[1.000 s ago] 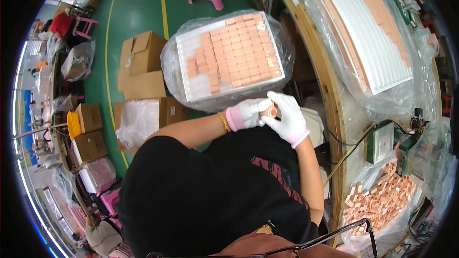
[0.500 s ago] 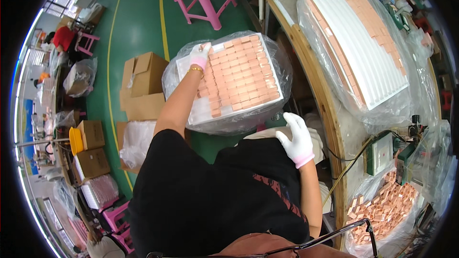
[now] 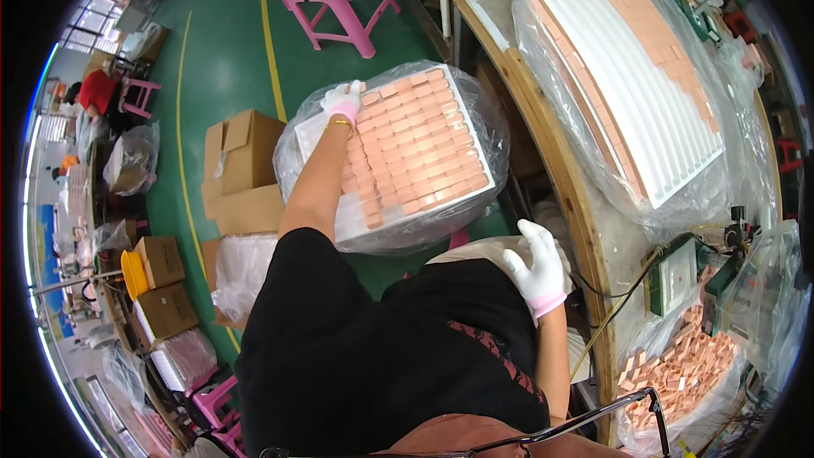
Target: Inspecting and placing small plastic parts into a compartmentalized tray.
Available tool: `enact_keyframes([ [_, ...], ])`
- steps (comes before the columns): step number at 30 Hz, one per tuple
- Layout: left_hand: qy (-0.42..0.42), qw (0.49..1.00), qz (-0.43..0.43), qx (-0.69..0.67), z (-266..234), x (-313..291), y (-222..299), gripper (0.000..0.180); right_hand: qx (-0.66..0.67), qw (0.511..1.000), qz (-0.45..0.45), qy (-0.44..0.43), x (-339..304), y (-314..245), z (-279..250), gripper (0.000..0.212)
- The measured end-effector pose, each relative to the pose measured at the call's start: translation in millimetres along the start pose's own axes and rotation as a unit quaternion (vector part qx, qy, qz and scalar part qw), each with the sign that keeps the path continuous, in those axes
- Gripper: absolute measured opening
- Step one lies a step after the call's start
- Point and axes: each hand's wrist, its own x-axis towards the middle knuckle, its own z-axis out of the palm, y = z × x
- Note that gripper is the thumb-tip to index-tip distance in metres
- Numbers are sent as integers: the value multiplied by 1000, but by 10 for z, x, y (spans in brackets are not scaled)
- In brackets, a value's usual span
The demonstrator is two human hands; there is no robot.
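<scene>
My left hand (image 3: 342,103), in a white glove with a pink cuff, reaches over the upper left part of a white tray (image 3: 346,225). Its fingers are bent and drawn together at a small copper-coloured piece (image 3: 363,87); the grip itself is partly hidden. Rows of copper-coloured rectangular pieces (image 3: 415,140) cover most of the tray, which rests on clear plastic sheeting (image 3: 292,153). My right hand (image 3: 536,267), gloved likewise, hovers by my lap near the bench edge, thumb and fingers apart, holding nothing.
On the wood-edged bench (image 3: 564,161) at right lies a second white ridged tray (image 3: 610,76), partly filled with copper pieces. Nearer is a heap of loose pieces (image 3: 678,373) on plastic. Cardboard boxes (image 3: 246,153) stand left, a pink stool (image 3: 339,13) beyond.
The view has shifted slightly, so the trays sit a little further left in it. My left hand stays at the tray's upper left pieces; my right hand remains by my lap.
</scene>
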Motion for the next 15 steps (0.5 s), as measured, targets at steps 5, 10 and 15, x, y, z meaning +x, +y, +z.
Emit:
enact_keyframes([
  [5, -58, 992, 20, 112, -147, -68, -312, 60, 12, 1000, 5, -2, -21, 27, 37, 54],
  [10, -97, 986, 13, 138, -286, -193, -161, 52, -1, 1000, 7, -3, -18, -2, -11, 54],
  [15, -28, 999, -19, 28, -145, -102, -458, 43, 7, 1000, 11, -2, 6, 59, -3, 53],
])
